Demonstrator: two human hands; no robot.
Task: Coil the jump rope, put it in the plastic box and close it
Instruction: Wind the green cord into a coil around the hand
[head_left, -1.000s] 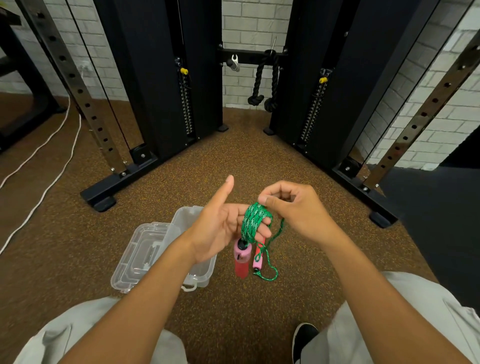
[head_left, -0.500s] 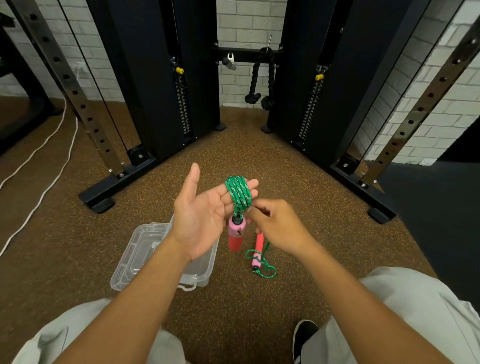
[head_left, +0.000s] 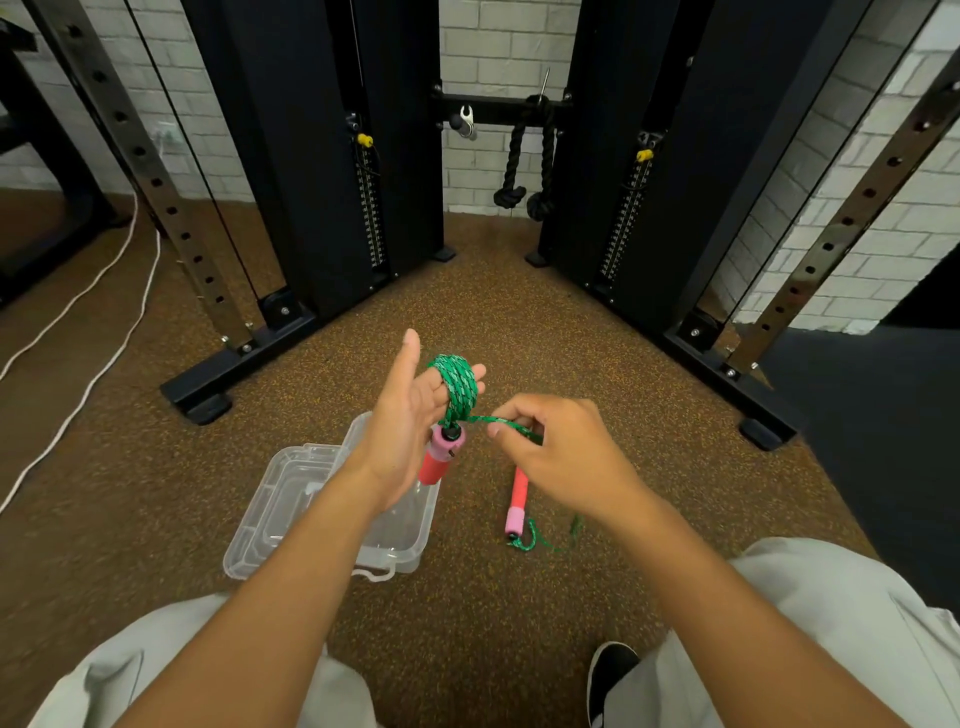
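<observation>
The green jump rope (head_left: 457, 387) is wound in several turns around the fingers of my left hand (head_left: 410, 421), which is held up with thumb out and palm facing right. One pink-and-red handle (head_left: 439, 457) hangs below that hand. My right hand (head_left: 550, 441) pinches the free strand just right of the coil. The other pink-and-red handle (head_left: 515, 501) dangles under my right hand, with a short loop of rope trailing from it. The clear plastic box (head_left: 410, 540) stands open on the floor below my left forearm, its lid (head_left: 275, 499) lying to its left.
A black cable machine (head_left: 322, 171) with steel uprights frames the brown speckled floor on both sides. Black rope attachments (head_left: 524, 156) hang at the back against a white brick wall. White cables (head_left: 104, 291) run along the floor at left. My knees and one black shoe (head_left: 608, 670) are at the bottom.
My right hand has come down off the coil and pulled the free strand out to the right. The second handle has swung lower, away from the first.
</observation>
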